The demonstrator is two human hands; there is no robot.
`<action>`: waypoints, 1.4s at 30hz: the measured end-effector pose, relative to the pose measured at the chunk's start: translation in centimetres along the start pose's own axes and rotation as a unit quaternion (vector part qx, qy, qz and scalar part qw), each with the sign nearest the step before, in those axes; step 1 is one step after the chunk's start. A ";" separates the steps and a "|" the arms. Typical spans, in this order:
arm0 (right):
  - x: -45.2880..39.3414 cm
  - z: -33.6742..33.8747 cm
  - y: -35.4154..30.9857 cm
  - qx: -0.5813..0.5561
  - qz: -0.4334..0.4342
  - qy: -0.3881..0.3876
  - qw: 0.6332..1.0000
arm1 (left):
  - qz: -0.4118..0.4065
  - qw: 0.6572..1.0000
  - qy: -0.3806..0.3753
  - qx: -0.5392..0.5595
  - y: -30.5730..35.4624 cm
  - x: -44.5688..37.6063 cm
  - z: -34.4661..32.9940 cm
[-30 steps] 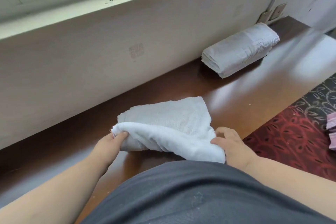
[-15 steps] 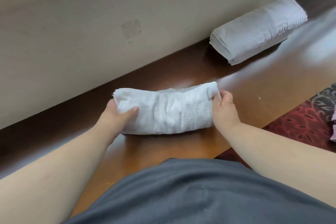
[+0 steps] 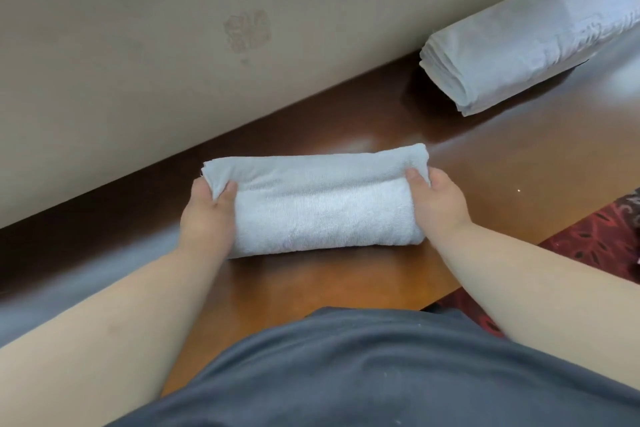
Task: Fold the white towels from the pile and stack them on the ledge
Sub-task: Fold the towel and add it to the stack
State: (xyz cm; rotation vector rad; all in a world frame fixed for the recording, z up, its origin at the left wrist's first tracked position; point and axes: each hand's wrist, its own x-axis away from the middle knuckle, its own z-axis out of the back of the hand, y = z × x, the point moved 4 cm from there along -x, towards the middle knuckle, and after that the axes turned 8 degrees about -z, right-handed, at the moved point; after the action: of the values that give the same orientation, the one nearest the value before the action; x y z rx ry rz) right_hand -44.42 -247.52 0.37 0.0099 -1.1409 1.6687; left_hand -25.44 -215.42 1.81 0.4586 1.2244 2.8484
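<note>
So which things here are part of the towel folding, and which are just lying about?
Part of the job:
- white towel, pinched at its ends by the left hand and right hand
- stack of folded towels
- wooden ledge

Just there:
- red patterned carpet
- beige wall with a faint mark

A: What holds everything?
B: A glossy brown wooden ledge (image 3: 398, 284) along a beige wall.

A: What lies on it?
B: A folded white towel (image 3: 322, 204) at centre, and a stack of folded towels (image 3: 533, 35) far right, well apart.
</note>
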 end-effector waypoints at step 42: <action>4.0 2.4 5.4 0.103 0.048 -0.075 0.991 | 0.063 0.990 -0.048 -0.116 -3.6 2.1 -0.4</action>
State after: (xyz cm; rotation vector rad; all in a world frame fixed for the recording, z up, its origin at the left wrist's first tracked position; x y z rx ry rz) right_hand -51.43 -246.03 0.15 0.2170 -1.0890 1.8907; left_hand -27.96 -212.91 -0.45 0.6765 0.8637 2.9819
